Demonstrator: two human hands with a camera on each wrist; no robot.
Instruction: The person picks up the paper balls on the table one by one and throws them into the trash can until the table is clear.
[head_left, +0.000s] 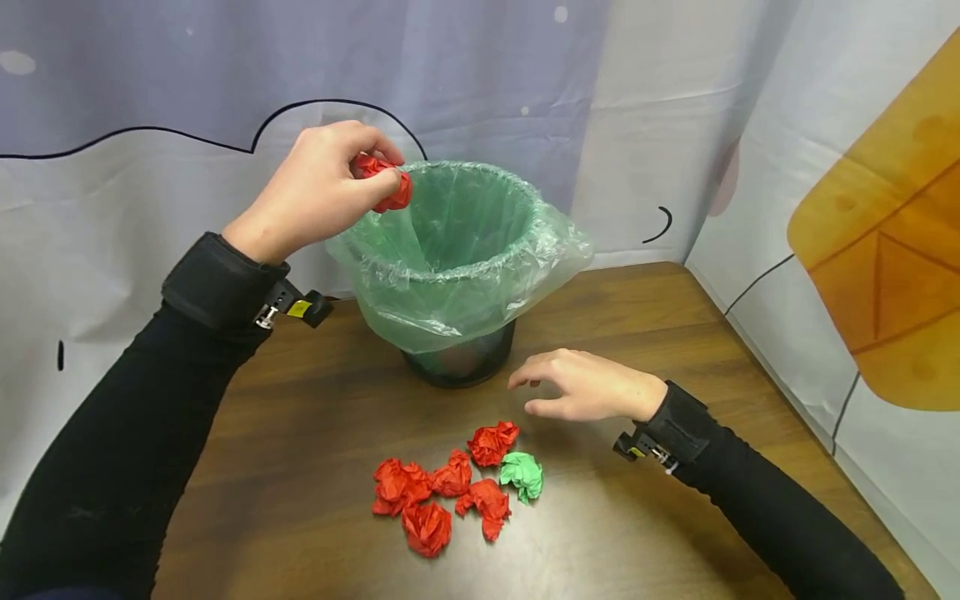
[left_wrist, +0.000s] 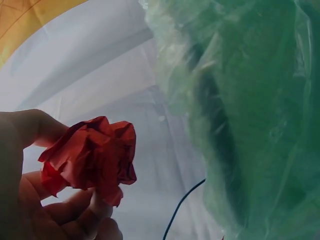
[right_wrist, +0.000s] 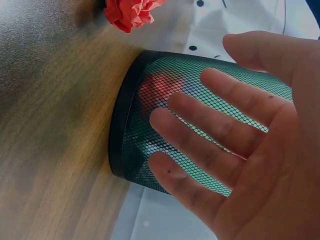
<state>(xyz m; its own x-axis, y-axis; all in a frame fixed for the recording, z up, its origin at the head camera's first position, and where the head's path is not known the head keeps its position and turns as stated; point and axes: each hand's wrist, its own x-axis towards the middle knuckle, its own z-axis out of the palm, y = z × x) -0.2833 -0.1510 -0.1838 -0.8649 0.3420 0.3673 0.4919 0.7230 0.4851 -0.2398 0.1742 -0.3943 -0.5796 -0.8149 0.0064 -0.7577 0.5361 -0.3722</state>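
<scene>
My left hand (head_left: pixel 330 179) pinches a crumpled red paper ball (left_wrist: pixel 95 157) between thumb and fingers, at the left rim of a mesh wastebasket (head_left: pixel 480 362) lined with a green plastic bag (head_left: pixel 450 308). In the left wrist view the ball is apart from the bag. My right hand (head_left: pixel 581 385) hovers right of the basket's base with fingers loosely extended and nothing held. Nearest to it on the table are a red paper ball (head_left: pixel 492 442) and a green paper ball (head_left: pixel 522 477). Through the mesh in the right wrist view, a blurred red shape (right_wrist: pixel 162 87) shows inside.
Several more red paper balls (head_left: pixel 427 528) lie grouped in front of the basket on the wooden table (head_left: pixel 300 517). Printed curtains (head_left: pixel 652 100) hang behind the table and along its right edge. Each wrist carries a black strap with a small camera.
</scene>
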